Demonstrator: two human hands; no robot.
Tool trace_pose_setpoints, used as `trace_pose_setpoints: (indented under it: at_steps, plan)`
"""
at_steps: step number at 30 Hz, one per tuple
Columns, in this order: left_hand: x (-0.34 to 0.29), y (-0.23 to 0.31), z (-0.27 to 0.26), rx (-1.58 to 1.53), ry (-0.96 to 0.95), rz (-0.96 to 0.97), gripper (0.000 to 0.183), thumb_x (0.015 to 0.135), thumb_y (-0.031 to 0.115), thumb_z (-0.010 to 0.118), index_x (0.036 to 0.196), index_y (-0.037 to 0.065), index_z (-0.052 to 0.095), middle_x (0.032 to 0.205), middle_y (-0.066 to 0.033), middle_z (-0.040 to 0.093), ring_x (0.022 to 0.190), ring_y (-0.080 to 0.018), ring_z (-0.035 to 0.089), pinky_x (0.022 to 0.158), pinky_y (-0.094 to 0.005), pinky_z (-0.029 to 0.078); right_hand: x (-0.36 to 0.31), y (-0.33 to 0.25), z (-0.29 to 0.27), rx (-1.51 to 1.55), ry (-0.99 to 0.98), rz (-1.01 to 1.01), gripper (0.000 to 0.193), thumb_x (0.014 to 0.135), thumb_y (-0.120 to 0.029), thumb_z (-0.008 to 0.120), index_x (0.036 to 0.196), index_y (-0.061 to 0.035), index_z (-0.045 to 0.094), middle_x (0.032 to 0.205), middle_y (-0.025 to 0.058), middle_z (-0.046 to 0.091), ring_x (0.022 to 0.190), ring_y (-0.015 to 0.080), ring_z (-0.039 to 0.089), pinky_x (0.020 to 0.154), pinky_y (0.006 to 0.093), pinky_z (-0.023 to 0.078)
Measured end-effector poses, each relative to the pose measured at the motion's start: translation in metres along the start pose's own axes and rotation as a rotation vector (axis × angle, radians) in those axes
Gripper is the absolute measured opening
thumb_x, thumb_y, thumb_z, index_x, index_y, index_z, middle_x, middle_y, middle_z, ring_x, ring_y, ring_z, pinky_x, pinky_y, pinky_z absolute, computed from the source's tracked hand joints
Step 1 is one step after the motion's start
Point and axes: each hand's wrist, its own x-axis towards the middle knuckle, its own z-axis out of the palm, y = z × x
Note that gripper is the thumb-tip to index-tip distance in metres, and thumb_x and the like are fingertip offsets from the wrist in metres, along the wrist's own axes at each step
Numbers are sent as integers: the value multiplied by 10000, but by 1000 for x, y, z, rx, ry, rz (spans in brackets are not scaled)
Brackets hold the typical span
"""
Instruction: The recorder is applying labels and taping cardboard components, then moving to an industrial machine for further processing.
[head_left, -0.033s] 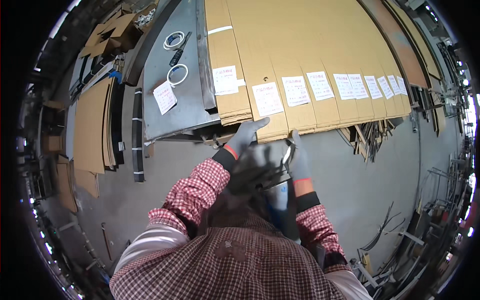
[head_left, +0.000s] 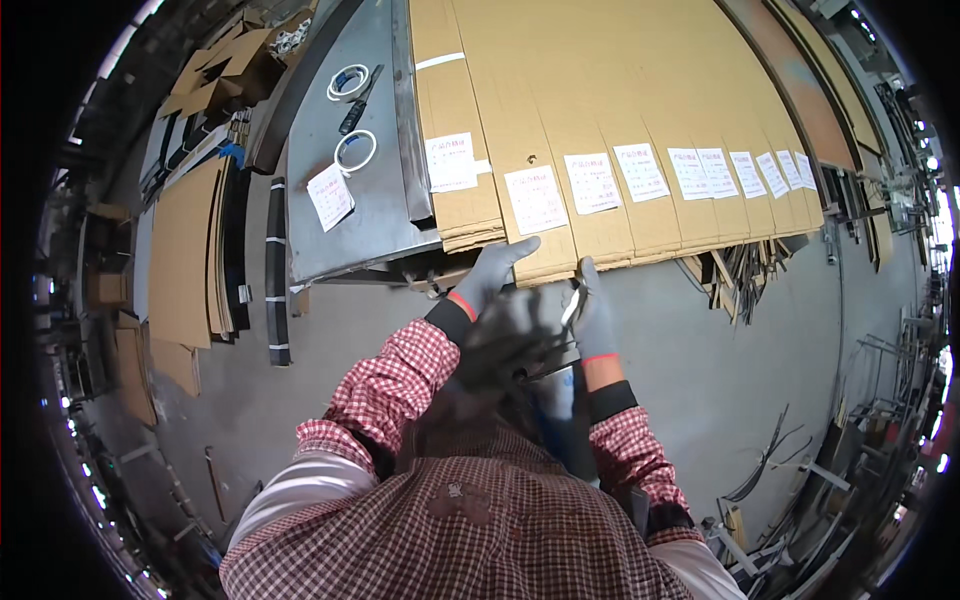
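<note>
Evidently both hands are at the near edge of a cardboard strip [head_left: 545, 255], one of a row of flat brown pieces lying side by side. A white printed label [head_left: 536, 198] sits on this strip, just beyond the fingers. The left hand [head_left: 488, 278], in a grey glove with a red band at the wrist, is at the strip's near left corner, one digit laid over the top face. Its other fingers are hidden, so I cannot tell whether that grip is clamped or apart. The right hand [head_left: 594, 312], gloved alike, reaches up at the near edge, its topmost digit touching the cardboard, so the strip's end lies between and just beyond the two grips. A small shiny thing [head_left: 572, 303] shows at the right hand's inner side; whether this grip has closed on it, I cannot tell. Below the strip, between the hands, a dark shape [head_left: 510, 335] is too blurred to make out.

Left of the strip is a narrower cardboard stack [head_left: 468, 215], and next to it a metal bar [head_left: 408, 140]. Beyond the bar, a grey counter [head_left: 390, 215] carries two tape rolls, a black-handled tool [head_left: 352, 118] and a loose printed sheet [head_left: 330, 196].
</note>
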Motion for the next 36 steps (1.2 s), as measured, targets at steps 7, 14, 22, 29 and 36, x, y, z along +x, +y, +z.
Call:
trace_pose_setpoints:
  at_steps: [7,14,22,29,36]
  plan:
    - [-5,-2,-1,48,23,45,456,945,171,607,1279,-116,488,1256,-183,583,1091,-243,623,943,-343,525,15,22,25,9,28,-187,244,917,-355,641,918,-115,600,644,-12,559,431,54,456,396,225,394]
    - [-31,-6,17,-40,-41,-22,430,970,227,560,1268,-80,512,1247,-155,597,1036,-229,634,936,-343,501,-19,-2,17,-98,-125,-36,202,897,-291,648,829,-116,572,507,-28,450,441,67,450,415,243,359]
    - [-164,-97,81,-15,-84,-175,470,966,242,572,1348,-8,463,1277,-144,576,1124,-234,599,951,-367,500,-134,-43,-86,-699,-173,270,275,847,-187,619,1033,16,597,716,38,578,467,104,495,426,249,371]
    - [-161,-42,81,1553,-435,-533,646,807,571,687,994,-42,608,790,-159,660,669,-187,642,586,-343,489,-139,-78,-80,-1514,-264,167,344,826,-104,571,1148,17,573,927,118,629,661,192,645,594,288,529]
    - [-229,4,89,872,-163,321,485,818,194,697,1202,-68,558,862,-99,675,694,-118,621,626,-274,506,-186,-72,57,-1475,-1239,-279,424,798,-27,580,1222,-36,583,1074,94,634,870,271,640,804,334,503]
